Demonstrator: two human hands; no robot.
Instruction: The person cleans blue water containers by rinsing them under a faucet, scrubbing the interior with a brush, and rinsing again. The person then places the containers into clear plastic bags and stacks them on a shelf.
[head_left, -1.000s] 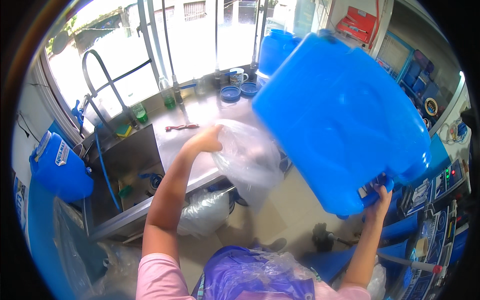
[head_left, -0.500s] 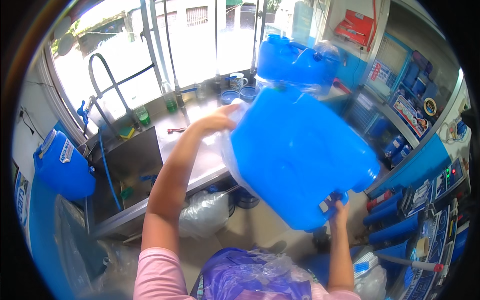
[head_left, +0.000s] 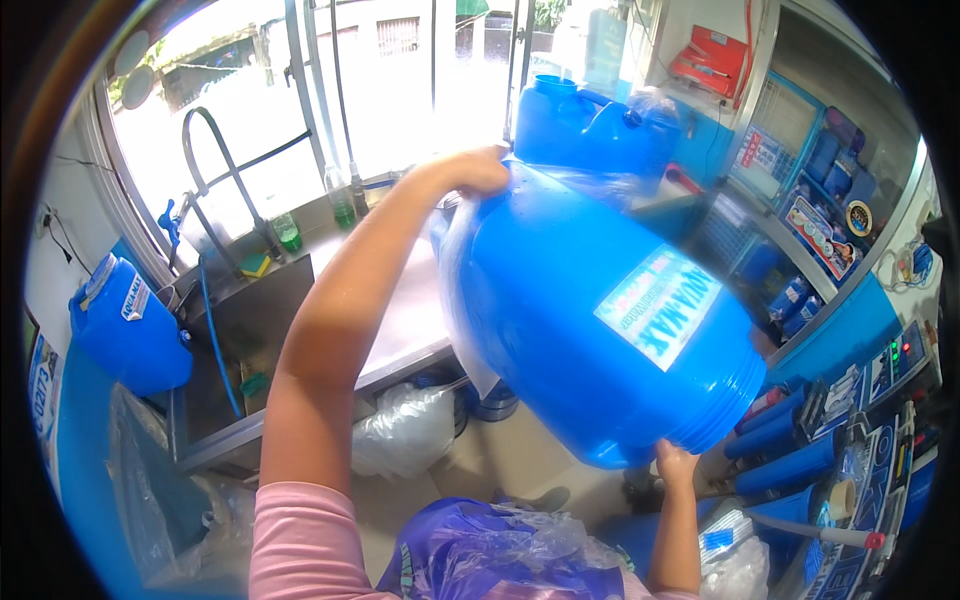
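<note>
Steadily, I am holding a big blue plastic water jug aslant in the air in front of me, out past the front edge of the steel counter. Its wide threaded neck is pointing down toward my lower right, and its white-and-blue label is facing up. My left hand is reaching up to the jug's far end, its fingers curling tightly on a clear plastic bag, which is hanging along the jug's left side. My right hand is supporting the neck end from below; its fingers are hiding behind the jug, so I cannot tell how they are closing. Beyond my work, another blue jug is standing near the window. On my left, a curved faucet is arching by the sink, a blue hose is trailing into the basin, and a yellow-and-green sponge is resting on the ledge. Below the counter, a bulging bundle of clear plastic is hanging over the floor.
</note>
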